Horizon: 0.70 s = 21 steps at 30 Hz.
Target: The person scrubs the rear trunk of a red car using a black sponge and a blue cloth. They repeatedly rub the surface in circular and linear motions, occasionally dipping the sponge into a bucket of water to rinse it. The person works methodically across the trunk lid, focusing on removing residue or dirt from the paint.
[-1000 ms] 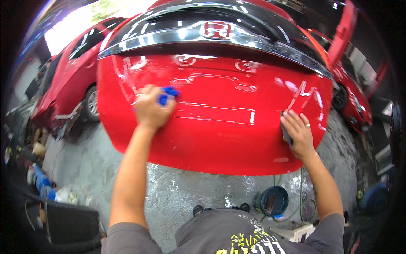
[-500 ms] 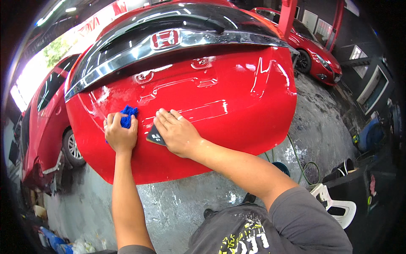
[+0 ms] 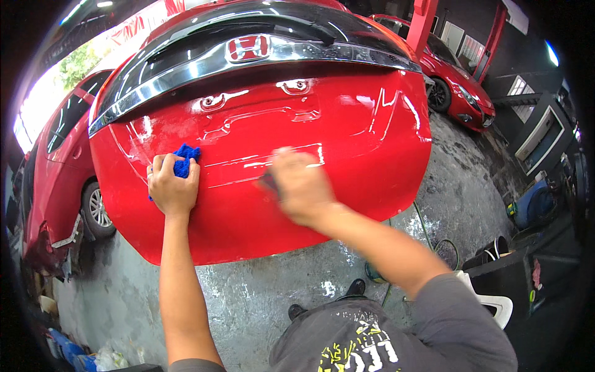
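The red rear hatch panel [image 3: 248,214] of a car fills the middle of the view, wet and glossy with bright reflections. At its left side my left hand [image 3: 173,186] is closed round a bunched blue cloth [image 3: 185,162] and rests on the panel. My right hand [image 3: 304,186], smeared by motion, lies over the panel's middle. Under its fingers sits a dark piece of sandpaper [image 3: 270,181], largely hidden and blurred. A chrome strip with a red emblem [image 3: 248,48] crosses the hatch above both hands.
Red cars stand at the left [image 3: 62,155] and the back right [image 3: 455,87]. A red post [image 3: 423,25] rises behind the hatch. On the right are a green hose [image 3: 447,248], a white plastic chair [image 3: 496,307] and a blue drum [image 3: 532,204]. The grey floor [image 3: 248,297] is wet.
My right hand has swept to the right across the panel with the sandpaper. The left hand stays on the blue cloth at about the same spot. The view has shifted slightly.
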Available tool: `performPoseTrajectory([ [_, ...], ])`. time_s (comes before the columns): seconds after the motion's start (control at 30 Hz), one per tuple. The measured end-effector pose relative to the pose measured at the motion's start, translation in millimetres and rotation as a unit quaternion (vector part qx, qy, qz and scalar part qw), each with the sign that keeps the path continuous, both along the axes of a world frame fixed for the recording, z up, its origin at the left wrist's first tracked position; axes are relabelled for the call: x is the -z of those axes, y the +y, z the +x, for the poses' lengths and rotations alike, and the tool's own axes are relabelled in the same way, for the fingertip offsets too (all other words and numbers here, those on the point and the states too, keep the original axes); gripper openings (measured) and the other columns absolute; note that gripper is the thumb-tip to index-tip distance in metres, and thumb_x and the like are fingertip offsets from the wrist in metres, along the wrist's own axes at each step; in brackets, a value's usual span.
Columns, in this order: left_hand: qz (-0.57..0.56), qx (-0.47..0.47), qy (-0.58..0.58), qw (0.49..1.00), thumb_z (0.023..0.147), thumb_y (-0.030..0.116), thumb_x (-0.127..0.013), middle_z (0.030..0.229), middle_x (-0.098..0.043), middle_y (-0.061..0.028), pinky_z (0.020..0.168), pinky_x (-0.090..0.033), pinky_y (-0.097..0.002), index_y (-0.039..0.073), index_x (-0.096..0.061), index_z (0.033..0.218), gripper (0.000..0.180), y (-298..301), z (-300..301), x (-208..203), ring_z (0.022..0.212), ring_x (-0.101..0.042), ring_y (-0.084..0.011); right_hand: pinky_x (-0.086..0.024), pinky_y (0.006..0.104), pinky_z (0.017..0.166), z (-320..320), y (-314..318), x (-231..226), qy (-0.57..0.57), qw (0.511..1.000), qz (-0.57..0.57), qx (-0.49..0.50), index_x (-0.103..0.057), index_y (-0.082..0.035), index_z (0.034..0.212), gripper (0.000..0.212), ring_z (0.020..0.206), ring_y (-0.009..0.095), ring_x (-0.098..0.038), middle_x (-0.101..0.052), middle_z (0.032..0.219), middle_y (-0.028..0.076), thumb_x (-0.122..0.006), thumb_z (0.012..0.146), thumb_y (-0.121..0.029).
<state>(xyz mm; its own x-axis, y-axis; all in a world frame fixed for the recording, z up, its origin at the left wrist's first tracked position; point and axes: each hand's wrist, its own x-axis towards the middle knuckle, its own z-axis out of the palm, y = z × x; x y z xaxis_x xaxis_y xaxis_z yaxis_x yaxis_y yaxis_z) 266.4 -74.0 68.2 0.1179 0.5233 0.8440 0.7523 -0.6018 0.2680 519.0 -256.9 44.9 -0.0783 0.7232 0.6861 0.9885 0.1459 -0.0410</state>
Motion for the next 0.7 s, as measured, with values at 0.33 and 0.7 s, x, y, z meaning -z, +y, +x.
performPoseTrajectory([
  [0.33,-0.002,-0.013,-0.001,1.0,0.087,0.028,-0.086,0.107,-0.074,-0.0135,0.09,-0.058,-0.0537,0.009,-0.076,0.094,0.022,-4.5,-4.0,0.6,0.103,-0.069,-0.0424,-0.036,0.0563,0.125,150.7,-104.1,7.6,-0.121,0.986,-0.028,0.114,-0.06,-0.007,0.155,0.071,0.152,0.036,-0.057,-0.065,0.158,0.017,-0.084,0.091,-0.026],
  [0.7,0.01,0.001,0.018,1.0,0.089,0.027,-0.086,0.108,-0.074,-0.0128,0.092,-0.058,-0.054,0.009,-0.076,0.098,0.023,2.8,-3.8,-0.4,0.104,-0.07,-0.0419,-0.027,0.0584,0.134,-17.5,-19.4,28.9,-0.044,0.997,-0.013,-0.068,-0.058,-0.004,0.158,0.061,0.159,0.033,-0.051,-0.062,0.162,0.017,-0.058,0.098,-0.015],
])
